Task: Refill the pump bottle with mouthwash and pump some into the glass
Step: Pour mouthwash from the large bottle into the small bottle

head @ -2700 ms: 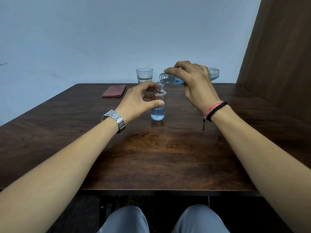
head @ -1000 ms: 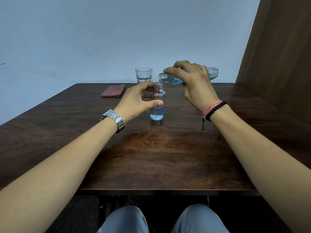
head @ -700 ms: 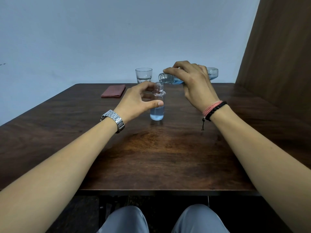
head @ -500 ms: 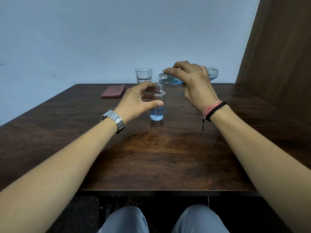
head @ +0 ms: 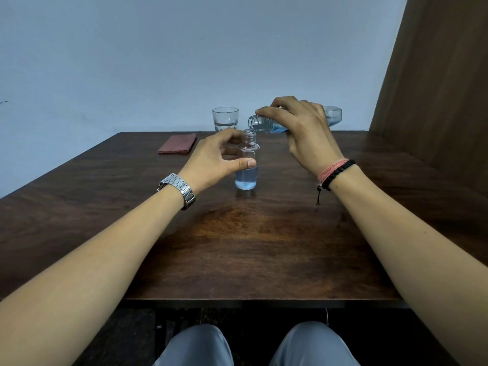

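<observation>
The left hand [head: 211, 159] is wrapping its thumb and fingers around the small clear plastic pump bottle [head: 247, 167] (pump top off), which is standing on the dark wooden table [head: 250, 247] far from every edge. The right hand [head: 303, 130] is gripping the big clear mouthwash bottle [head: 264, 124], tipping its mouth over the small one. The clear drinking glass [head: 225, 118] is sitting near the far edge, beside a folded red cloth [head: 178, 143].

Dark brown, wood-grained tabletop [head: 237, 247]. On it, a clear pump bottle [head: 247, 165] holds pale blue liquid; behind it stand a clear glass [head: 225, 118] and, leftward, a reddish-brown cloth [head: 178, 143].
</observation>
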